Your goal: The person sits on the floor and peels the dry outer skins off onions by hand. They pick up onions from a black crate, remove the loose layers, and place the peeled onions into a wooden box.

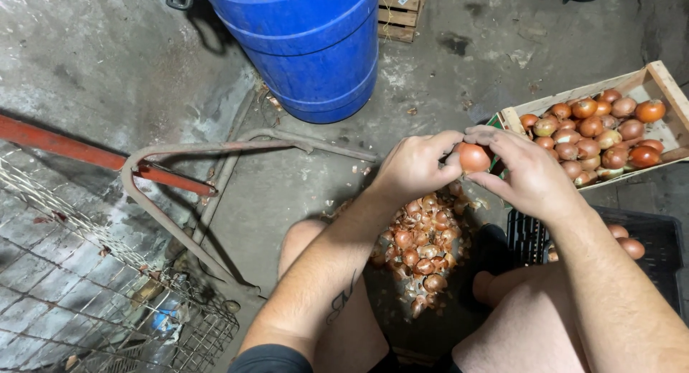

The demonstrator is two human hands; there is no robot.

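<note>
Head view, looking down between two bare knees. Left hand (413,165) and right hand (527,173) raised together over the floor, both closed around one onion (473,157). Left fingers (439,145) curled on the left side of the onion, right fingers (495,137) laid over its top and right side; onion held in the air, touching both hands, its orange-brown skin showing between them. Directly below, on the concrete floor (430,78), a heap of onion skins (423,247) lying between the legs. To the right, just behind the right hand, a wooden crate (660,78) holding many brown and orange onions, tilted a little, its near corner partly hidden by the hand. Lower right, beside the right forearm, a black plastic crate (649,229) with a few onions (626,240) visible inside. At the top, well apart from the hands, a blue barrel (316,43) standing on the floor. On the left, a wire mesh cart (86,287) with a rusty curved metal frame (172,201) and a red bar (64,149).
</note>
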